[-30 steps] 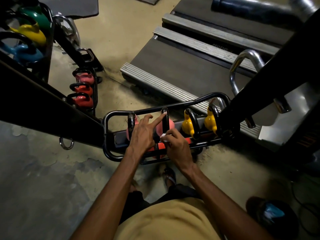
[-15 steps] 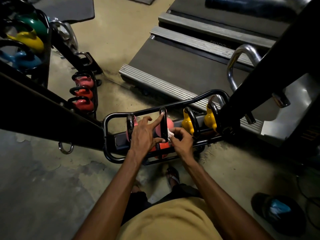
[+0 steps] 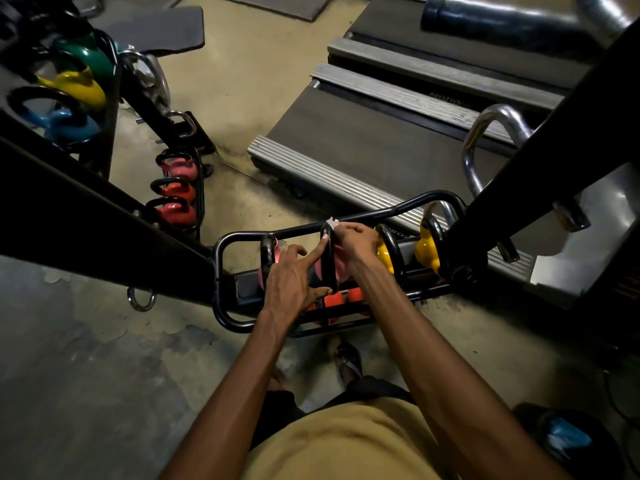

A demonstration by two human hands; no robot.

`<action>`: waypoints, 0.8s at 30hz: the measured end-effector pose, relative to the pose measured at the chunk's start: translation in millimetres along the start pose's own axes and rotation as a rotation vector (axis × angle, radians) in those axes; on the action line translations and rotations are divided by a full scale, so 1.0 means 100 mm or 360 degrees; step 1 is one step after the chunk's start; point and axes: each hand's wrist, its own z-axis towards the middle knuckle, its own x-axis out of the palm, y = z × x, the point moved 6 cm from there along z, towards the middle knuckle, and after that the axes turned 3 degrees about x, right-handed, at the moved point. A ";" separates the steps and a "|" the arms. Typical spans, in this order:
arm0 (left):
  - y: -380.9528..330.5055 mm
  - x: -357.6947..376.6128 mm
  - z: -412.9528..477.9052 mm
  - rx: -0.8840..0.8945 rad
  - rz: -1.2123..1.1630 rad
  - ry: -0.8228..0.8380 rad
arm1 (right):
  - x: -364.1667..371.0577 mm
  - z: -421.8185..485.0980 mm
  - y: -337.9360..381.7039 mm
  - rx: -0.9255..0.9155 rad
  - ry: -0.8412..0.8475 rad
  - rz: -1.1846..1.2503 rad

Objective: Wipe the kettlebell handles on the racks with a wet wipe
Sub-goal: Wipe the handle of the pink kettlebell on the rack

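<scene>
Right hand (image 3: pixel 356 242) pinches wet wipe (image 3: pixel 331 222) at top of kettlebell handle (image 3: pixel 327 261); left hand (image 3: pixel 289 282), fingers spread, touches same handle.

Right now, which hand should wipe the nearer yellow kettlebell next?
Probably right: the right hand pinches the wet wipe beside that yellow kettlebell; the left hand only touches the pink kettlebell.

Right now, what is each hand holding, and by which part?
The right hand pinches the wet wipe against the top of a black kettlebell handle. The left hand holds nothing; its index finger and thumb touch that handle.
</scene>
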 end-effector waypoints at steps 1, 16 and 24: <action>0.00 0.01 -0.01 -0.0006 0.0006 0.0006 | 0.01 -0.02 -0.03 0.0074 0.0003 0.0044; -0.10 -0.01 -0.03 -0.0009 0.0157 0.0013 | -0.15 -0.25 -0.21 0.0252 0.0427 -0.0098; -0.14 -0.01 -0.01 0.0005 0.0163 0.0027 | -0.52 -0.44 -0.29 -0.0764 0.0539 -0.0856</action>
